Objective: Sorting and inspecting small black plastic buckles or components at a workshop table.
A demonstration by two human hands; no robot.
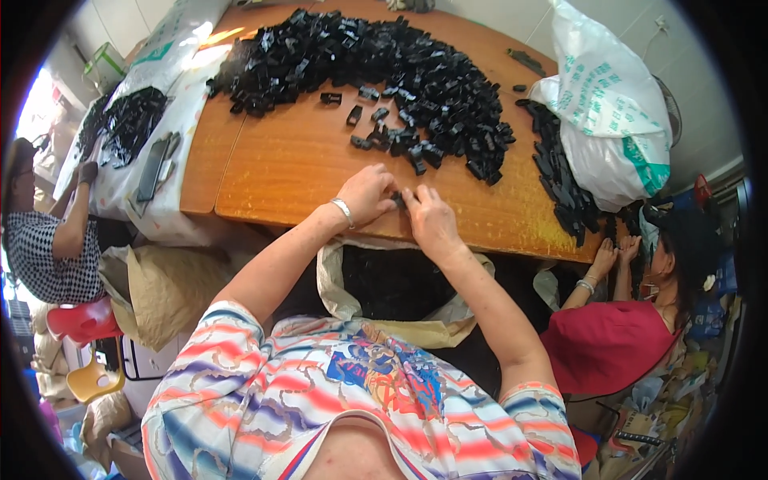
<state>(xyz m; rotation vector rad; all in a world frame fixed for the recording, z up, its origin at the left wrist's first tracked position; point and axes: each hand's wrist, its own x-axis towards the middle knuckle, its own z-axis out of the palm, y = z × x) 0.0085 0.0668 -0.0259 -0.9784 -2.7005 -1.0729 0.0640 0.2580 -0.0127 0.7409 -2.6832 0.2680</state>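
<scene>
At the near edge of the wooden table (288, 172), my left hand (370, 196) and my right hand (433, 222) meet over a small black plastic part (398, 199). Fingers of both hands are closed on it, and they cover most of it. Beyond my hands, a large heap of similar black plastic parts (392, 60) curves across the table, with several loose pieces (354, 116) lying on its near side. Right below my hands, an open sack (330, 280) with a pale rim hangs at the table edge, dark inside.
To the right, a person in a red top (616, 344) handles dark pieces beside a row of long black parts (552, 172) and a full white bag (612, 104). At left, another person in a checked shirt (52, 256) works at a covered table, near a brown sack (172, 288).
</scene>
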